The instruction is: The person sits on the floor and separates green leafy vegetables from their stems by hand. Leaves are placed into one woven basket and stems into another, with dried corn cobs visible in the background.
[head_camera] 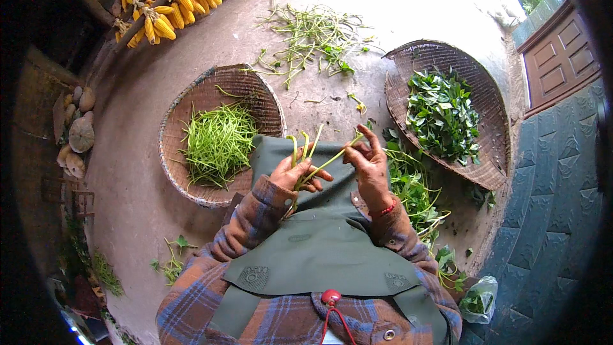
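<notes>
Several green plant stems (306, 153) rise from my left hand (298, 172), whose fingers close around their lower part above the green apron (321, 235). My right hand (369, 165) pinches the upper end of one long stem, which runs slanting between both hands. To the left, a round woven basket (165, 153) holds a heap of thin green stems (218, 143). A wide woven winnowing tray (491, 105) at the right carries a pile of dark green leaves (443, 115). Leafy vines (412, 187) lie beside my right forearm.
Loose stems (316, 33) are scattered on the concrete floor ahead. Yellow corn cobs (184, 0) hang from a pole at upper left. Pumpkins (81, 134) line the left wall. A clear plastic bag (481, 299) with leaves sits at lower right, near the blue tiled wall (541, 220).
</notes>
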`<state>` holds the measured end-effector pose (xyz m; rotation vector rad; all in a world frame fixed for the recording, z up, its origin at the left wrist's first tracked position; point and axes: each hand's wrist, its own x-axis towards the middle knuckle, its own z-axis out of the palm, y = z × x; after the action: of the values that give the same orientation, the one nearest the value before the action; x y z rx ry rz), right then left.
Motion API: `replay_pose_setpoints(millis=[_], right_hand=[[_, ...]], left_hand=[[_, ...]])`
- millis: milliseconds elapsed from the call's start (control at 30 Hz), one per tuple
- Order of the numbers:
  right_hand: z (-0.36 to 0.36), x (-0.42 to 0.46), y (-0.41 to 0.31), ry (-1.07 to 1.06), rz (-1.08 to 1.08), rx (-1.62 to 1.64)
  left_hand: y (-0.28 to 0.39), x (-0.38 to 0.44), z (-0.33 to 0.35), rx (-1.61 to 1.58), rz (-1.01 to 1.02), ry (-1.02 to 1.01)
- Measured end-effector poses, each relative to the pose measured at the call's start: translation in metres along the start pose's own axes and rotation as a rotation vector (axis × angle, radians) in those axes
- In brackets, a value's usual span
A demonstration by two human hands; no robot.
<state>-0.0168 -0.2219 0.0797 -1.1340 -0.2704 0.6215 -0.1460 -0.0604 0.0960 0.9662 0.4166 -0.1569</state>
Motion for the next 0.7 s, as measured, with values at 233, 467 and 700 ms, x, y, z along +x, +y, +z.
replay_pose_setpoints(millis=[233,467,700], right_hand=[[-0.063,0.016,-0.013,0.37,-0.008,0.18],[-0.248,0.076,-0.047,0.465,-0.276,0.567],[-0.152,0.042,-0.003,0.277,0.026,0.178]], left_hand=[[0.004,0.001,-0.037,-0.094,-0.019,0.128],[-0.024,0.025,-0.091,-0.854,0.187,0.152],[-0.016,0.034,-0.093,-1.173,0.378,0.53]])
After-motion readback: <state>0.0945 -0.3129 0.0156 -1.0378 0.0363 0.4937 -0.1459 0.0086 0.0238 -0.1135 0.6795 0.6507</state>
